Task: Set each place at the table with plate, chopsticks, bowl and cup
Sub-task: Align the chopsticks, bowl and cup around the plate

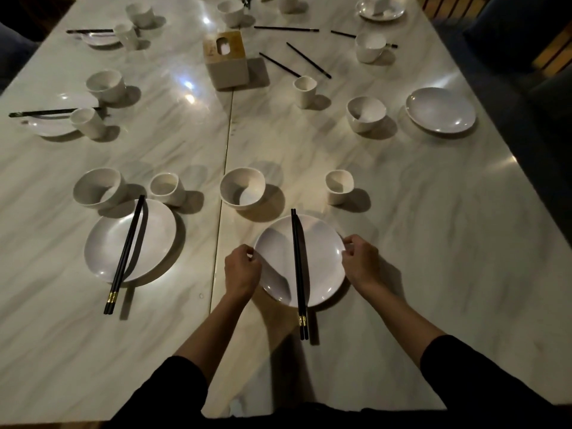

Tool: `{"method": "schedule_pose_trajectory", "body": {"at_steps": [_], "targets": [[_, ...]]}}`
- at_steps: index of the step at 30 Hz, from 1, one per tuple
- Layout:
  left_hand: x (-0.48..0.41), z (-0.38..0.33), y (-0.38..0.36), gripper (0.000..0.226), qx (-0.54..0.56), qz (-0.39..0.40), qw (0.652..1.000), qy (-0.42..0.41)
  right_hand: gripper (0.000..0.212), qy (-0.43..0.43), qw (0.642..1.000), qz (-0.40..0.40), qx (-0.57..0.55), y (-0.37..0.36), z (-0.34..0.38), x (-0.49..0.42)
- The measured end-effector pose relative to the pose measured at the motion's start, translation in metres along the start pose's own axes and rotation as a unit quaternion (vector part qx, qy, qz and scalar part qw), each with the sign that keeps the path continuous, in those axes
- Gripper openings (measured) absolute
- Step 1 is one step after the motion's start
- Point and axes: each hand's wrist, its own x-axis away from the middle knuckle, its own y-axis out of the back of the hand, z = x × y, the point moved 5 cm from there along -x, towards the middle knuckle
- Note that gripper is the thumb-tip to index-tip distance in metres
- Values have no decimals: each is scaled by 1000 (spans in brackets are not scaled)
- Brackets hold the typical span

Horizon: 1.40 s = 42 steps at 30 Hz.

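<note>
Head view: left hand (242, 267) and right hand (360, 258) pinch opposite rims of the near plate (278, 258) on the bench (433, 243), chopsticks (297, 267) across it; next, square it below the bowl (243, 188)

Dark black sleeves (173, 385) pushed up near elbows; forearms bare; no rings, watch visible.

Dim overhead light throws glare spots on the marble table (402, 243) just left of the tissue box (227, 60); dishes cast dark shadows rightward; wide-angle edges bend.
</note>
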Motion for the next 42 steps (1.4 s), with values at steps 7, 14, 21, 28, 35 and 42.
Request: {"method": "schedule_pose_trajectory", "body": {"at_steps": [7, 14, 21, 28, 35, 42], "targets": [[-22, -15, 0, 22, 3, -15, 1000, 5, 22, -13, 1000, 9, 4, 2, 12, -26], [-42, -27, 2, 23, 6, -20, 1000, 13, 22, -36, 999, 32, 4, -2, 23, -56], [-59, -14, 18, 45, 175, -39, 975, 135, 76, -117, 986, -9, -118, 1, 8, -74], [-96, -33, 30, 39, 336, -42, 920, 197, 90, 8, 994, 70, -85, 12, 47, -116], [-104, -38, 23, 30, 289, -47, 930, 221, 81, 44, 997, 58, -3, 14, 68, -113], [-103, -41, 13, 24, 299, -32, 930, 212, 84, 47, 995, 82, -21, 5, 79, -109]]}}
